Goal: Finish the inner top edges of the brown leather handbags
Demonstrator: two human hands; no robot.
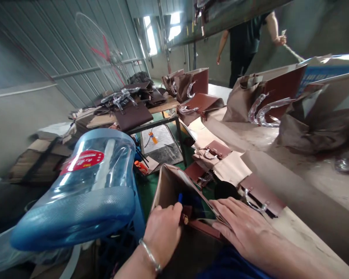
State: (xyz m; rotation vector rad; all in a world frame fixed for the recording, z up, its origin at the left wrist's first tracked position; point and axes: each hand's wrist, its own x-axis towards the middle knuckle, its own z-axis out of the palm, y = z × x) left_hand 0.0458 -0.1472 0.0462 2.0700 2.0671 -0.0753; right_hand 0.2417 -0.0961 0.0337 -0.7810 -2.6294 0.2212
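A brown handbag (pixel 159 190) stands open in front of me, its mouth facing up. My left hand (pixel 164 230), with a bracelet at the wrist, is closed at the bag's near side. A small blue tip (pixel 180 198) shows just above its thumb; what the fingers hold is hidden. Beside that thumb sits a brown strap with a gold-coloured metal fitting (pixel 186 219). My right hand (pixel 242 224) grips the bag's right-hand panel, fingers laid along the outside and thumb inside the edge.
A large blue water-cooler bottle (pixel 84 190) stands close on the left. Brown handbags with plastic-wrapped handles (pixel 275 97) line the bench (pixel 317 186) on the right. More dark bags (pixel 133 114) lie on a table ahead. A fan (pixel 104 50) and another person (pixel 246 40) are beyond.
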